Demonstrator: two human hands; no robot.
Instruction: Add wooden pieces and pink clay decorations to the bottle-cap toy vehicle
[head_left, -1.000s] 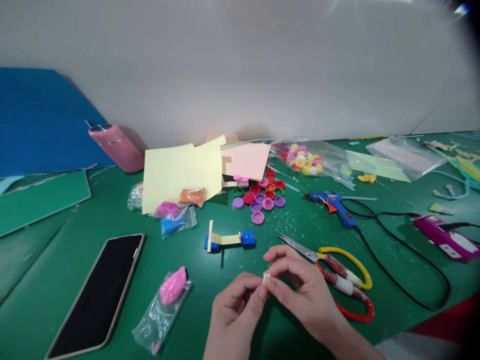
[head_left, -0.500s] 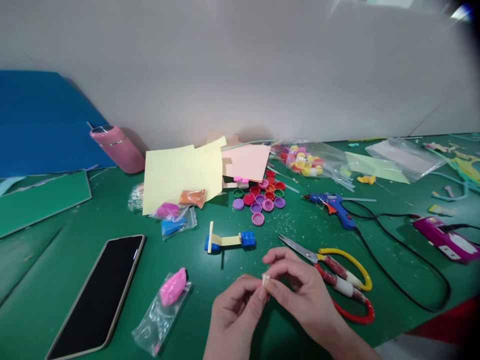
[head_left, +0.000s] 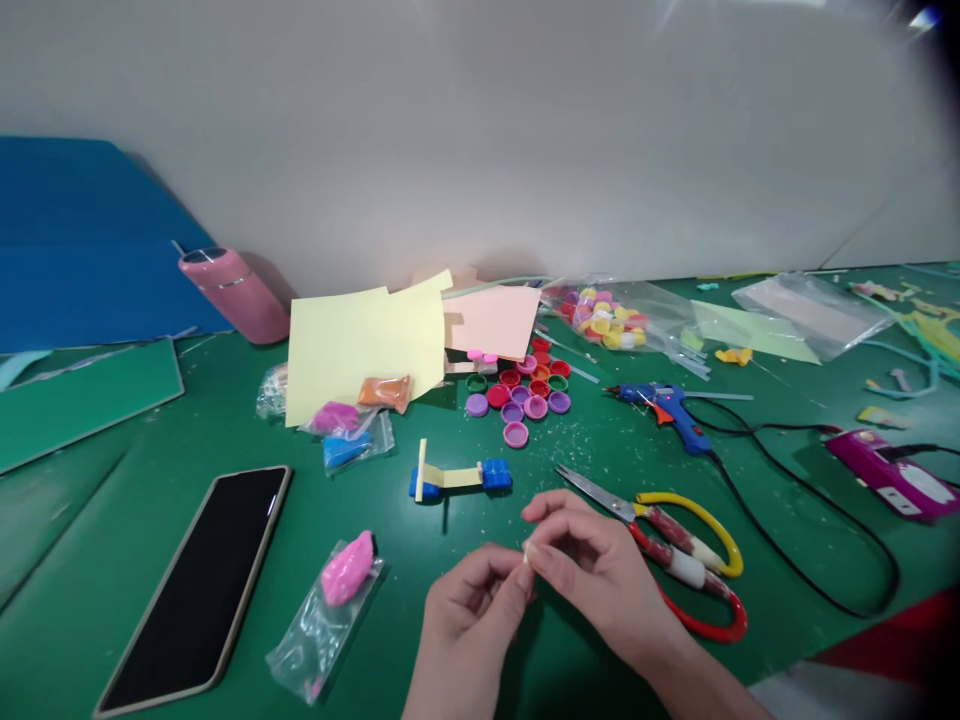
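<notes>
Pale piece: less exposed than before, lower centre; handling judged ongoing.
Left hand, right hand: fingertips closed on it.
Blue-ended assembly: left untouched, centre.

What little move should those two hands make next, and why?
Perhaps ease the left hand away slightly, leaving the tiny pale piece pinched in the right hand: both hands' fingertips meet around it and hide most of it, so parting them would likely show its shape better.
</notes>
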